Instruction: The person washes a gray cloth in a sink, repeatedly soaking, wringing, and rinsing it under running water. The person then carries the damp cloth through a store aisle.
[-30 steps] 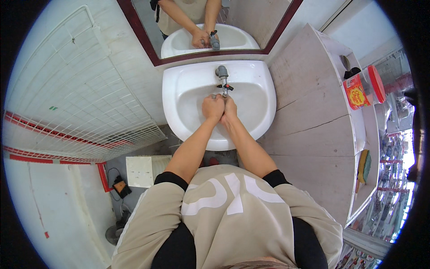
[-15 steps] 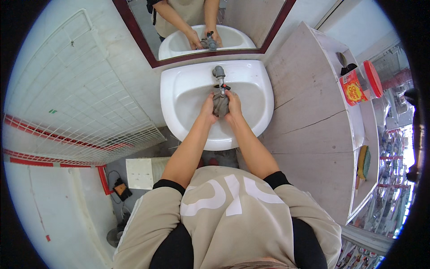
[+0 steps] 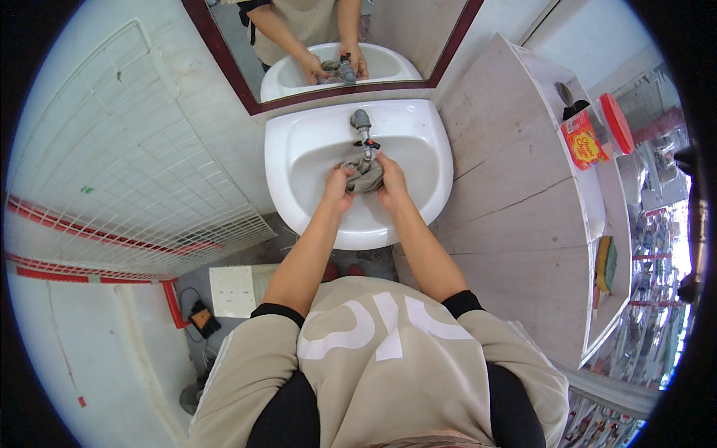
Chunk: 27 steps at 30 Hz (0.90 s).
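A bunched grey-brown cloth (image 3: 364, 177) is stretched between my two hands, under the spout of a metal tap (image 3: 366, 143) with a red-and-black handle. My left hand (image 3: 338, 188) grips its left end, thumb on top. At the other end my right hand (image 3: 392, 181) is closed on the cloth, close beside the tap's outlet. Both hands are over the basin of a white sink (image 3: 291, 213). Whether water runs from the tap cannot be made out.
A dark-red framed mirror (image 3: 246, 98) above the sink reflects my arms. White wire grid panels (image 3: 142, 164) lean at the left. A pale wooden shelf (image 3: 515, 209) at the right holds a red-lidded plastic jar (image 3: 586, 142) and a yellow-green sponge (image 3: 606, 263). A white box (image 3: 233, 291) sits low at the left.
My left hand has moved left and slightly toward me, away from the right hand. The cloth, bunched into a lump before, is now spread wider between them.
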Motion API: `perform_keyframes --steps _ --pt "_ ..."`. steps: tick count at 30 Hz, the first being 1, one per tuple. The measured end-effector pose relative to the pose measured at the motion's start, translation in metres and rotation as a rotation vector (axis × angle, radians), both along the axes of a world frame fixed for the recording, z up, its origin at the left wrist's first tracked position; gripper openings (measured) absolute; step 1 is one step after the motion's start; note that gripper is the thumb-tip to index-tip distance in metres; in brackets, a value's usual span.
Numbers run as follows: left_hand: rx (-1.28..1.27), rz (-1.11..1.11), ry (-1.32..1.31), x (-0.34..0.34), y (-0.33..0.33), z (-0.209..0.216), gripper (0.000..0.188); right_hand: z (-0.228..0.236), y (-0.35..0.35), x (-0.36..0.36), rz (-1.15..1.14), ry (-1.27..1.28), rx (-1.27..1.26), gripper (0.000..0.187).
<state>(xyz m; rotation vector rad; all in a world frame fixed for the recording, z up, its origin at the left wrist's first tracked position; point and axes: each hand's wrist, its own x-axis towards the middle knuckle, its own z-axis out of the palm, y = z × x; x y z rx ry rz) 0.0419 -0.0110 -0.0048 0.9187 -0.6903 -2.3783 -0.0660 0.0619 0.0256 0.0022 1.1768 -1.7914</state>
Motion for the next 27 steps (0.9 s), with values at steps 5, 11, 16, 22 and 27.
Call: perform_keyframes --steps 5,11,16,22,27 --pt "0.184 0.108 0.165 -0.007 -0.003 0.002 0.031 -0.015 0.0 0.005 -0.037 -0.061 0.001 0.028" --pt "0.01 0.209 -0.096 -0.03 0.008 -0.017 0.039 -0.009 -0.009 0.019 -0.115 0.051 -0.027 0.027" --pt "-0.104 0.36 -0.327 -0.043 0.016 -0.025 0.035 -0.005 -0.006 0.019 0.022 0.219 0.063 0.023" --pt "-0.287 0.328 -0.542 -0.045 0.02 -0.005 0.041 -0.011 -0.009 0.025 -0.13 0.19 0.109 0.02" --pt "-0.57 0.25 -0.79 -0.039 0.017 0.011 0.038 -0.011 -0.019 0.022 -0.2 0.021 0.176 0.023"
